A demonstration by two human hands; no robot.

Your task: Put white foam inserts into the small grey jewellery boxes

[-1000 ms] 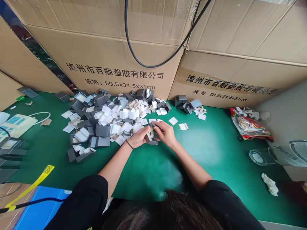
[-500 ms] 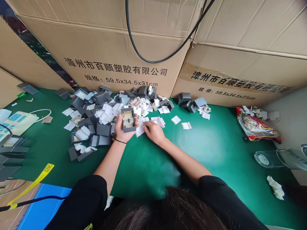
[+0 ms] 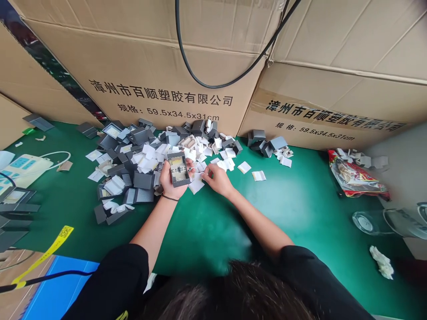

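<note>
A small dark grey box (image 3: 180,182) with a pale insert and a black pattern inside lies tilted in my left hand (image 3: 170,181), the fingers wrapped round its sides. Just to the right, my right hand (image 3: 217,180) is closed, thumb and forefinger pinched at the edge of a white paper slip (image 3: 196,185). That slip hangs low over the table or rests on it; I cannot tell which. Behind both hands spreads a heap of dark grey boxes (image 3: 144,181) and white folded papers (image 3: 147,158).
Large cardboard cartons (image 3: 160,58) wall off the back of the green table (image 3: 283,213). A black cable (image 3: 213,86) loops down in front of them. At right are a red snack bag (image 3: 356,178), a glass mug (image 3: 373,223) and a crumpled tissue (image 3: 381,262). A power strip (image 3: 28,166) lies at left.
The white slip and my right hand have moved slightly right, and the fingers are pinched closer together. The box in my left hand has tilted a little.
</note>
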